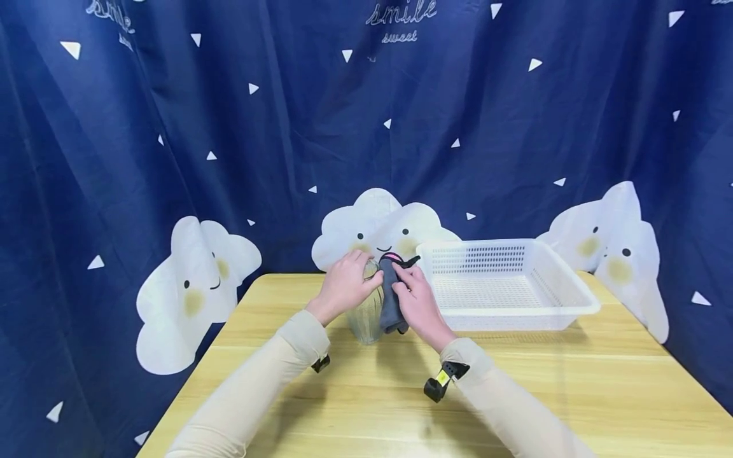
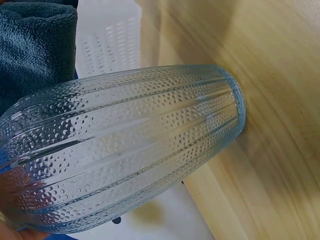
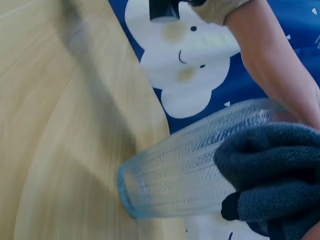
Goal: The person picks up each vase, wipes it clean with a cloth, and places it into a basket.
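A clear ribbed glass vase (image 1: 365, 318), dotted with small raised bumps, stands upright at the table's middle. My left hand (image 1: 348, 283) grips it around the top, thumb toward the right. In the left wrist view the body of the vase (image 2: 135, 145) fills the middle, its base at the wood. My right hand (image 1: 420, 302) holds a folded dark grey plush cloth (image 1: 390, 299) close beside the vase, with pink and black showing at its upper end. In the right wrist view the cloth (image 3: 275, 175) overlaps the upper part of the vase (image 3: 175, 175).
A white perforated plastic basket (image 1: 504, 312) stands just right of my right hand, near the back of the table. The light wooden table (image 1: 366, 407) ends at a dark blue curtain (image 1: 321, 114) with cloud prints.
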{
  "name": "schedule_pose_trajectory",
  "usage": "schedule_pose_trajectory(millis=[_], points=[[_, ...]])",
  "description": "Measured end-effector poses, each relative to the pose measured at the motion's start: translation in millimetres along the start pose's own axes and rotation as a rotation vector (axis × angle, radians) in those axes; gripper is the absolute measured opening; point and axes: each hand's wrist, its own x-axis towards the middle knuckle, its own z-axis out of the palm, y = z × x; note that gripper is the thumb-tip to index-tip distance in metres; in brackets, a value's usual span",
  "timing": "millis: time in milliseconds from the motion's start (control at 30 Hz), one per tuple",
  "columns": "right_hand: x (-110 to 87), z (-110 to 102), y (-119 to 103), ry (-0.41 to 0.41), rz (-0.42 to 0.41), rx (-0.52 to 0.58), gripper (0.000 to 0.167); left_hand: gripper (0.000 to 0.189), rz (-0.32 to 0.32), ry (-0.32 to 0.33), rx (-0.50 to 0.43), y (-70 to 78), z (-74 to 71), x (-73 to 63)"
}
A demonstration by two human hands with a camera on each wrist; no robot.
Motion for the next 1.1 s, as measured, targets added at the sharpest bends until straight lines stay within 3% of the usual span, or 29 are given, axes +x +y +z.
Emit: schedule_pose_trajectory(millis=[267,400,667,933,1100], points=[[2.5,0,12,-0.047,0.006,0.126,0.042,0.052,0.014,0.014,-0.027,-0.9,1.4,-1.8],[2.4,8,15,-0.065,-0.021,0.165,0.048,0.054,0.012,0.002,-0.054,-1.6,1.0,-1.7],[-1.9,20,9,-0.081,-0.049,0.072,0.07,0.068,-0.073,-0.026,-0.182,-1.1,-0.8,-2.3],[-3.8,21,15,-0.114,-0.026,0.026,0.075,0.07,-0.121,-0.039,-0.18,0.3,-4.1,-1.6],[-8.9,25,26,-0.156,-0.004,0.003,0.078,0.08,-0.159,-0.08,-0.205,-1.4,-10.6,-5.5]])
